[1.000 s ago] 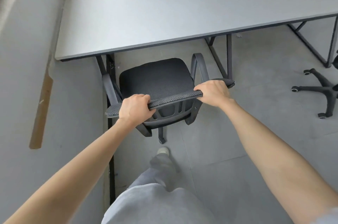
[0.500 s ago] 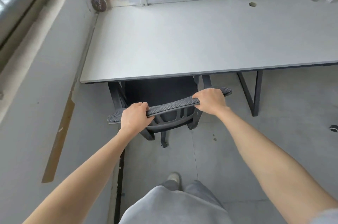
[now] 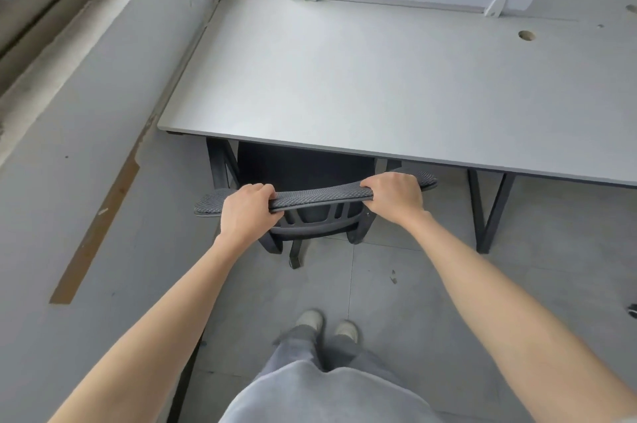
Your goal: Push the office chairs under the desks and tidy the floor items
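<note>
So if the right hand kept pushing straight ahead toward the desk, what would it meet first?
Probably the front edge of the desk. The right hand grips the top of the chair backrest, which sits just short of that edge; their relative height is hard to judge, so it might pass under.

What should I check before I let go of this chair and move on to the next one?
1. Seat under the desk: ok, the office chair has its seat hidden beneath the desktop edge.
2. Backrest against the desk edge: cannot tell, a narrow gap seems to remain.
3. Grip: ok, left hand and right hand both hold the top of the backrest.
4. Chair square to the desk: not ok, the backrest sits slightly angled, its left end nearer you.
5. Clear of the left desk leg: cannot tell, the chair sits close beside it.
6. Floor behind the chair: not ok, a small scrap lies on the tiles.
</note>
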Tool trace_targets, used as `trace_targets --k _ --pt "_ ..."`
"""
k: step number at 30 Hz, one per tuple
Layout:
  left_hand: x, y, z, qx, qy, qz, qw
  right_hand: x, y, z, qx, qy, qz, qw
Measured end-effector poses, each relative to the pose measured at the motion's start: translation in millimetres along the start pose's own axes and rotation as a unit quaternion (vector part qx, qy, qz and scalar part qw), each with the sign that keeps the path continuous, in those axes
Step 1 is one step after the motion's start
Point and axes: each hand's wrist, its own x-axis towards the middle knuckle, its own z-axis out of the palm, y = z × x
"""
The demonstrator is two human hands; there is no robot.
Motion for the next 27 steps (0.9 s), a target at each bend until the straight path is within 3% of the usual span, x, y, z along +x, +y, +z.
trace_targets --k 5,9,12,15,17,20,24,27 --pt "-2.4 16.6 -0.1 -0.025 -0.025 0.027 0.999 -3.9 -2.0 -3.9 0.016 -0.006 -0.020 1.000" --pt "-15.8 33.7 -20.1 -0.248 -0.038 0.062 0.966 -29.2 -3.9 -11.3 0.160 0.039 -0.031 0.986" --pt "-33.7 39.8 -34.0 -0.380 -0.019 0.062 0.923 -76.9 -5.9 -9.3 0.323 0.110 0.050 0.939" --pt "-43.7 39.7 -22.6 -0.406 -0.048 0.058 0.911 -135.5 -3.2 8.4 0.392 0.122 0.180 0.894" --pt "-44.3 45.5 -6.7 -0.391 -0.112 0.096 0.909 -178.2 -5.1 29.2 0.436 0.119 0.281 0.846" --pt "-44.7 77.3 16.0 -0.336 -0.233 0.204 0.890 -245.3 -23.4 58.4 0.507 0.145 0.417 0.740" --pt "-54.7 153.3 42.1 -0.286 -0.391 0.336 0.808 -323.6 -73.2 72.0 0.567 0.219 0.559 0.564" --pt "-76.3 225.0 58.2 -0.278 -0.455 0.408 0.741 -367.6 -103.7 74.5 0.550 0.311 0.632 0.449"
